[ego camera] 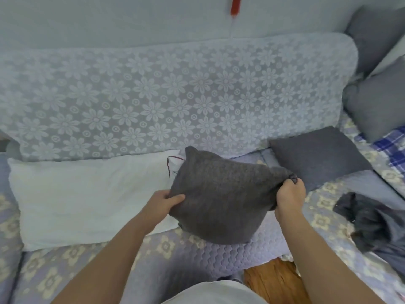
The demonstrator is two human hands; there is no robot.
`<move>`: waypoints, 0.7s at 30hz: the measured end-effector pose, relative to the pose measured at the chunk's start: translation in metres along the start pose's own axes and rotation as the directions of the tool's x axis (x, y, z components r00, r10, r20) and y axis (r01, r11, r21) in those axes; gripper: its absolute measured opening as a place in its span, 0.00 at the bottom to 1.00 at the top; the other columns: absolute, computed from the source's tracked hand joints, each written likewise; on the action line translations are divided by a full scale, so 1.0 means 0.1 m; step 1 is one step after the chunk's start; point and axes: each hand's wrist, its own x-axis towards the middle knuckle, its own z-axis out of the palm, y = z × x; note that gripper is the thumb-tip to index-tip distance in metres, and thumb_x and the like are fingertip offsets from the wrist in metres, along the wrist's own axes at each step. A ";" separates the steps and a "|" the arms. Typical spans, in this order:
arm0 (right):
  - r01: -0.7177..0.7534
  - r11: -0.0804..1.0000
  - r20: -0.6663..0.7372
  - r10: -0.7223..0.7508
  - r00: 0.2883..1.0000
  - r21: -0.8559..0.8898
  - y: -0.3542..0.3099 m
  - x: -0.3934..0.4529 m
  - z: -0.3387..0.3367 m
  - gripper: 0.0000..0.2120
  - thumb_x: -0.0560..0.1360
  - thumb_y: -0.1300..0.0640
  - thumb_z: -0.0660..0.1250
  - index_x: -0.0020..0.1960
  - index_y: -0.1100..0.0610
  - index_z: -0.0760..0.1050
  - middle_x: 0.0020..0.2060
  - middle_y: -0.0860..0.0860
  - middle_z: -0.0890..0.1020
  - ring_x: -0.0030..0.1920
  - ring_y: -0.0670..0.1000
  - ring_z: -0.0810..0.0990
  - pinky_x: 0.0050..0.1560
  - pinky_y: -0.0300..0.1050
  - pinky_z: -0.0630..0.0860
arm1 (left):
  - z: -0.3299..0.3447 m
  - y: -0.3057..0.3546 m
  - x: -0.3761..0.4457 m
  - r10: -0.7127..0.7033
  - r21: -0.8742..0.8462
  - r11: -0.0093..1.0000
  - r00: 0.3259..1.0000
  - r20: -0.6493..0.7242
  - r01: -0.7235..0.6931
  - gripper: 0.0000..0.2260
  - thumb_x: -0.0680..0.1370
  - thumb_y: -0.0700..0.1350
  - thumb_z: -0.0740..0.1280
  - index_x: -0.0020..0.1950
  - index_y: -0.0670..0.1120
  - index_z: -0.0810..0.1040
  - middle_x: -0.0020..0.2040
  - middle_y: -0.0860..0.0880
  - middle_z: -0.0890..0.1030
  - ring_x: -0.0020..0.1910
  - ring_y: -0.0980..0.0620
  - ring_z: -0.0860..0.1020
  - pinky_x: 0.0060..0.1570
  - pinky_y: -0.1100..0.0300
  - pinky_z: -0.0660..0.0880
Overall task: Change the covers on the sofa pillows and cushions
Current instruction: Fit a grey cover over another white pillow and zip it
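A dark grey pillow (221, 196) in its cover hangs above the sofa seat (179, 253) in the middle of the view. My left hand (165, 202) grips its left edge, thumb on top of the fabric. My right hand (289, 195) pinches a bunched corner of the cover at its right side. A bare white pillow (87, 198) lies on the seat to the left, with a thin red thread (169, 165) at its right end. A second dark grey cushion (317, 154) lies flat behind my right hand.
The sofa back (175, 99) wears a pale lace flower cover. More grey cushions (377, 102) are stacked at the right corner, beside a blue plaid cloth (392, 145). Crumpled dark fabric (372, 220) lies on the right seat. Wooden floor (274, 279) shows below.
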 end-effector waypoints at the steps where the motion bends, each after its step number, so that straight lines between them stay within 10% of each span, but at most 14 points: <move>1: 0.000 0.998 -0.052 0.004 0.999 0.062 -0.08 0.05 0.01 0.13 0.81 0.62 0.53 0.60 0.62 0.73 0.52 0.57 0.77 0.48 0.56 0.74 0.48 0.49 0.72 | -0.18 0.06 -0.06 0.085 0.092 0.992 0.996 -0.007 -0.084 0.13 0.76 0.52 0.73 0.36 0.47 0.78 0.38 0.53 0.81 0.37 0.53 0.79 0.46 0.54 0.71; 6: -0.023 0.990 0.159 0.000 0.987 0.142 -0.28 0.09 0.29 0.14 0.82 0.62 0.52 0.61 0.56 0.74 0.54 0.53 0.78 0.54 0.55 0.76 0.54 0.49 0.75 | -0.30 -0.04 -0.44 -0.033 0.173 0.984 0.908 0.417 -0.044 0.12 0.79 0.50 0.73 0.62 0.51 0.82 0.57 0.56 0.85 0.56 0.57 0.83 0.57 0.61 0.78; 11: -0.040 0.970 0.263 0.105 0.959 -0.241 0.21 -0.05 0.42 0.14 0.75 0.60 0.57 0.54 0.68 0.73 0.48 0.66 0.76 0.43 0.55 0.70 0.43 0.52 0.66 | -0.48 -0.90 -0.49 -0.401 0.758 0.651 0.868 0.293 0.045 0.25 0.76 0.70 0.64 0.41 0.50 0.85 0.51 0.47 0.85 0.53 0.46 0.81 0.58 0.54 0.75; 14: 0.052 0.908 0.284 0.076 0.956 -0.416 0.24 -0.20 0.46 0.12 0.71 0.58 0.56 0.46 0.65 0.73 0.41 0.61 0.73 0.40 0.58 0.71 0.41 0.57 0.71 | -0.63 -0.95 -0.44 -0.219 0.632 0.770 0.967 0.132 0.087 0.12 0.78 0.51 0.70 0.55 0.45 0.82 0.56 0.47 0.82 0.54 0.46 0.81 0.51 0.54 0.77; 17: 0.133 0.848 0.275 0.016 0.961 -0.514 0.19 -0.28 0.50 0.12 0.78 0.63 0.56 0.53 0.66 0.77 0.45 0.62 0.76 0.46 0.62 0.76 0.48 0.59 0.75 | -0.71 -0.63 -0.39 0.013 0.100 0.995 0.957 -0.290 0.017 0.17 0.78 0.42 0.70 0.65 0.51 0.73 0.61 0.52 0.77 0.53 0.53 0.80 0.49 0.57 0.76; 21: 0.227 0.765 0.282 -0.062 0.957 -0.603 0.07 -0.37 0.45 0.13 0.78 0.66 0.57 0.54 0.69 0.78 0.48 0.69 0.78 0.53 0.68 0.78 0.50 0.58 0.74 | -0.71 -0.38 -0.38 0.067 0.051 0.997 0.992 -0.103 -0.062 0.13 0.82 0.48 0.67 0.67 0.59 0.78 0.63 0.55 0.81 0.61 0.54 0.79 0.65 0.50 0.77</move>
